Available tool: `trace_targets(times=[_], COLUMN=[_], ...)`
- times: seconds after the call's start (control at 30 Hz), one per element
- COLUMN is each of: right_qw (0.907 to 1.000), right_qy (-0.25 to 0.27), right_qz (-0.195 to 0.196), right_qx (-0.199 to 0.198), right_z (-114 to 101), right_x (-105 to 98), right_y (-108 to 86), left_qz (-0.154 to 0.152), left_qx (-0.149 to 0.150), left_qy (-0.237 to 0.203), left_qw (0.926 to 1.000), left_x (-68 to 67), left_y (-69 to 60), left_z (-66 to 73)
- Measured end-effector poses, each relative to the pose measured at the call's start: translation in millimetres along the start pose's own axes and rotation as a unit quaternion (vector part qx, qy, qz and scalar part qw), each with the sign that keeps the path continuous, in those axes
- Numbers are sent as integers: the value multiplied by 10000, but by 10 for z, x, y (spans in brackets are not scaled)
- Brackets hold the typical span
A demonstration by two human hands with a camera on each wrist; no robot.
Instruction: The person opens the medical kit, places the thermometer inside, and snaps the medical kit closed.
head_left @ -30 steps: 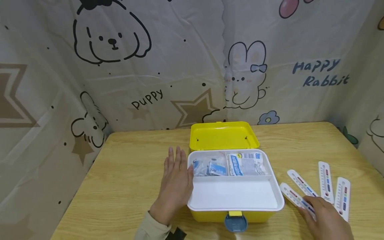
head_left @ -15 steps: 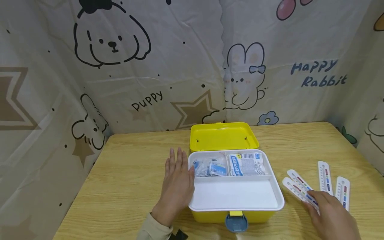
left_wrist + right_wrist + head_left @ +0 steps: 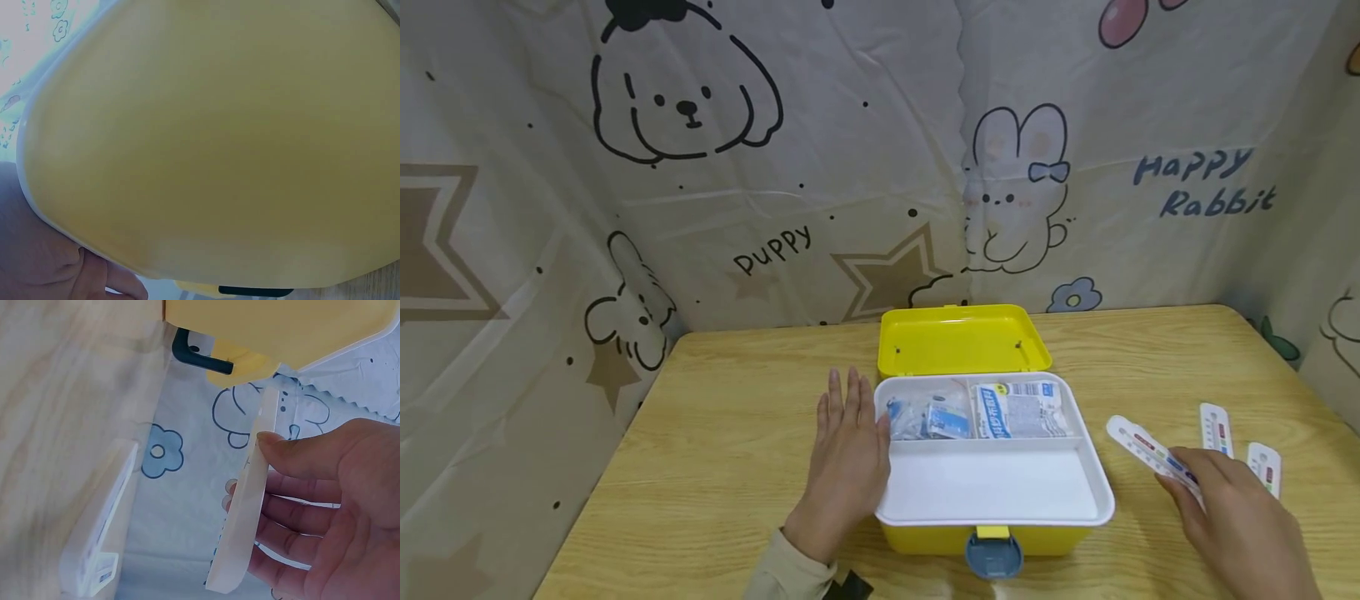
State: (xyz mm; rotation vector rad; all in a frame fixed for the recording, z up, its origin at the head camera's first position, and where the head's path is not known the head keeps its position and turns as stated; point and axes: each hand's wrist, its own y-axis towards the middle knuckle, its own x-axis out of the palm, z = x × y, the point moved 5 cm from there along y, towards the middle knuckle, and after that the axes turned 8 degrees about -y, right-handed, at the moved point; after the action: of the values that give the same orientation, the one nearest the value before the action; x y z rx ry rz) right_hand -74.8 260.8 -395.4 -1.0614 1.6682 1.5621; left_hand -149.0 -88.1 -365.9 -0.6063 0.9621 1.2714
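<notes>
My left hand (image 3: 844, 471) lies with straight fingers along the left rim of the white tray (image 3: 985, 483) in the yellow box (image 3: 925, 542). In the left wrist view that hand (image 3: 47, 262) is beside the box's yellow wall (image 3: 212, 150). To the box's right, my right hand (image 3: 1247, 521) pinches white thermometer strips (image 3: 1150, 450), overlapping so closely that I cannot count them. In the right wrist view, thumb and fingers of the hand (image 3: 356, 500) grip them (image 3: 240, 531) off the table. Two more thermometers (image 3: 1216, 429) (image 3: 1265, 468) lie beyond, partly hidden by the hand.
Clear bags with blue items (image 3: 946, 418) and a white-and-blue packet (image 3: 1018, 410) fill the tray's two rear compartments. The yellow lid (image 3: 962, 340) is folded back, and a grey-blue latch (image 3: 994, 557) hangs at the front. A patterned cloth (image 3: 865, 167) stands behind the wooden table (image 3: 730, 433).
The two left thermometers, earlier spread apart, are drawn together in my right hand and raised. That hand has moved slightly up and right. My left hand stays at the tray's rim.
</notes>
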Motion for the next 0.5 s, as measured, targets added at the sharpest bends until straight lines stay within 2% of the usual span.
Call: trace_targets(times=[0.27, 0.5], right_qw=[9990, 9987], right_qy=[29, 33], right_qz=[323, 350], right_qx=[-315, -360], right_z=[-68, -149], right_x=[-84, -125], right_y=[130, 215], left_qz=[2, 33], left_qx=[-64, -16], left_qy=[-72, -165], left_qw=[10000, 9999], left_x=[9, 13], left_y=[-14, -11], left_z=[-19, -19])
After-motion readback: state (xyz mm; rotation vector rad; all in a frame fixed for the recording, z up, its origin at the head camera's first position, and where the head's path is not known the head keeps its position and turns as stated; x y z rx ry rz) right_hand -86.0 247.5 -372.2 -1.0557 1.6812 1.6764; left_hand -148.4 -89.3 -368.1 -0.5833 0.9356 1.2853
